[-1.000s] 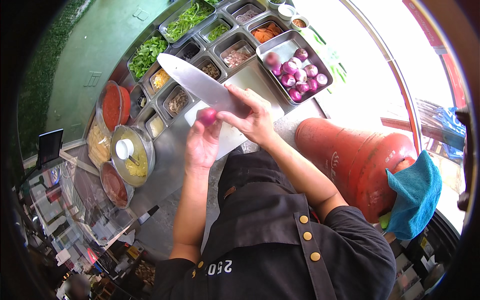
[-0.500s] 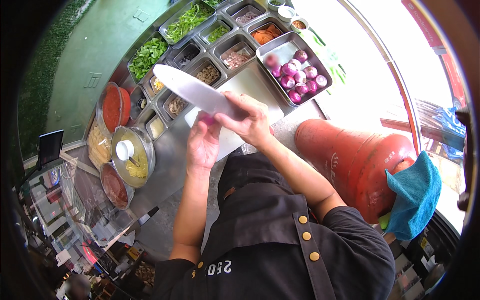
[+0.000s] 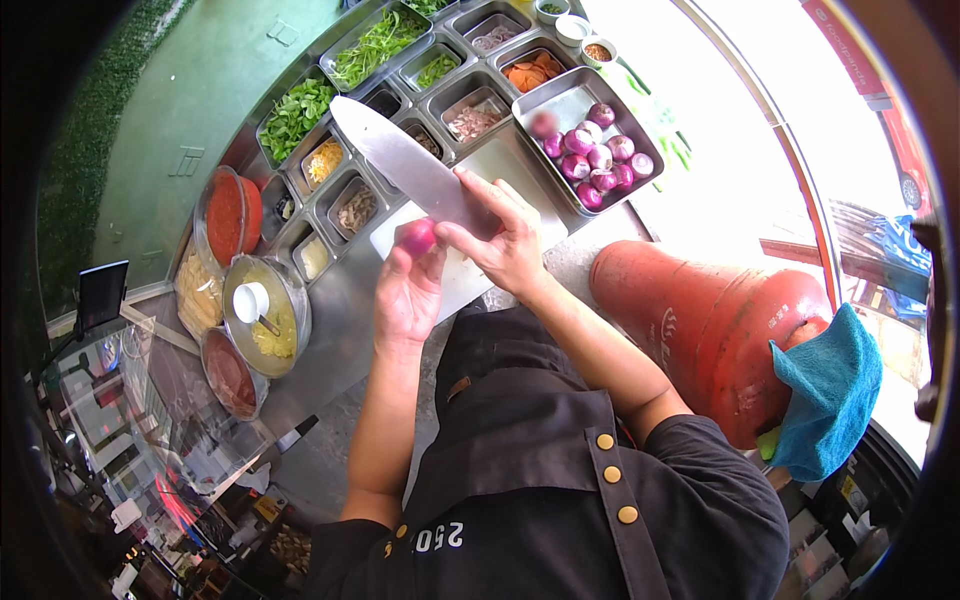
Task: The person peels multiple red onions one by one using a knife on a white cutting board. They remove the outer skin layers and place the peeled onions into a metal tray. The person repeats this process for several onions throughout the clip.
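A red onion [image 3: 417, 238] is held in the fingertips of my left hand [image 3: 410, 300], above the white cutting board [image 3: 389, 234]. My right hand [image 3: 508, 240] grips a broad-bladed knife [image 3: 405, 155], its blade slanting up and to the left over the ingredient pans. The right thumb reaches toward the onion, close to or touching it. The knife's handle is mostly hidden inside the right hand. Beyond the board to the right, a metal tray [image 3: 560, 93] holds several more red onions [image 3: 600, 156].
Metal pans of leafy greens [image 3: 297, 118], carrot slices [image 3: 533, 72] and shredded cheese [image 3: 324, 160] line the counter. At left stand a red sauce bowl [image 3: 228, 220] and a covered bowl [image 3: 300, 305]. An orange gas cylinder [image 3: 690, 330] with a blue cloth [image 3: 825, 390] lies close on my right.
The knife blade has tilted further up and to the right. The onion in my left hand has turned and shows more clearly. My arms have barely moved.
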A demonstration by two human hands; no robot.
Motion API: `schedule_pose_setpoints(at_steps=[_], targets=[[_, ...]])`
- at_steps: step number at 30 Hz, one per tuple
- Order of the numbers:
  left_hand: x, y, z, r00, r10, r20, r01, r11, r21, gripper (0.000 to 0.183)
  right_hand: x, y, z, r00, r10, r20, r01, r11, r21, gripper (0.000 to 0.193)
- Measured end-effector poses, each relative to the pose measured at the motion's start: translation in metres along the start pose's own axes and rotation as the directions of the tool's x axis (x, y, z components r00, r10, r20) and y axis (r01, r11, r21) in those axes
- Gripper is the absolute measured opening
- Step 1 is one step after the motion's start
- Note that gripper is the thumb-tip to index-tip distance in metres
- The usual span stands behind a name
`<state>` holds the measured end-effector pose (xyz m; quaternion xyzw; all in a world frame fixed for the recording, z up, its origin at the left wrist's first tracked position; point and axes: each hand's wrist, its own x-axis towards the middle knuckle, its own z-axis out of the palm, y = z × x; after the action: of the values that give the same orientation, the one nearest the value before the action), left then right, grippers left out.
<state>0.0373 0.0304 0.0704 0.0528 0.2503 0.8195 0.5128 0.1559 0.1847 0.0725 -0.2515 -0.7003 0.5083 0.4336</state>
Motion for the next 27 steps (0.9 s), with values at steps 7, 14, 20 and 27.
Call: schedule_pose_setpoints(at_steps=[7, 14, 20, 27], targets=[[-0.002, 0.003, 0.007, 1.0, 0.009, -0.009, -0.008, 0.995, 0.101, 0.049, 0.0, -0.001, -0.001, 1.0, -0.002, 0.009, 0.002, 0.999, -0.037, 0.066], [-0.001, 0.007, 0.01, 0.999, 0.025, 0.024, -0.028, 0.985, 0.17, 0.044, 0.002, -0.002, 0.001, 1.0, -0.025, -0.001, 0.025, 0.999, 0.038, 0.057], [-0.004, 0.008, 0.017, 0.998, 0.053, 0.04, -0.06, 0.971, 0.233, 0.042, -0.001, -0.01, -0.003, 0.999, 0.033, 0.021, -0.034, 0.998, 0.061, 0.055], [-0.005, 0.01, 0.025, 0.997, 0.071, 0.035, -0.079, 0.956, 0.283, 0.049, 0.004, -0.013, -0.009, 0.999, 0.032, 0.028, -0.033, 0.999, 0.041, 0.053]])
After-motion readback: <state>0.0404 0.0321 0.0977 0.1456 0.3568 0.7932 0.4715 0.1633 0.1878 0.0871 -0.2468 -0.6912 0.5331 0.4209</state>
